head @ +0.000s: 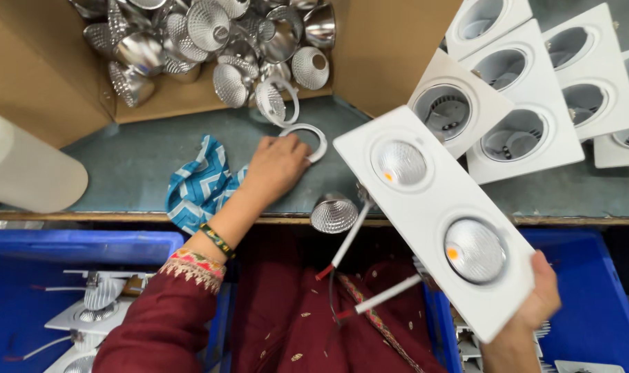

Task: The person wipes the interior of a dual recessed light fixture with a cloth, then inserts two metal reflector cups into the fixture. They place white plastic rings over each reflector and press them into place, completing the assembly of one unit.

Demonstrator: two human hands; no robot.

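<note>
My right hand (pixel 539 293) grips the near corner of a white rectangular twin-lamp fixture (pixel 435 207), held tilted above the bench with two silver reflectors seated in it and white wires with red ends hanging below. My left hand (pixel 278 166) reaches forward onto the grey bench, fingers resting on a white plastic ring (pixel 313 138). A second white ring with a ribbed reflector (pixel 276 100) lies just beyond it. One loose silver reflector (pixel 334 214) sits at the bench's front edge.
A cardboard box (pixel 45 76) holds several silver reflectors. White twin fixtures (pixel 535 90) are stacked at the right. A blue patterned cloth (pixel 200 183) lies left of my hand, a white roll (pixel 24 169) at far left. Blue bins (pixel 24 276) with assemblies flank my lap.
</note>
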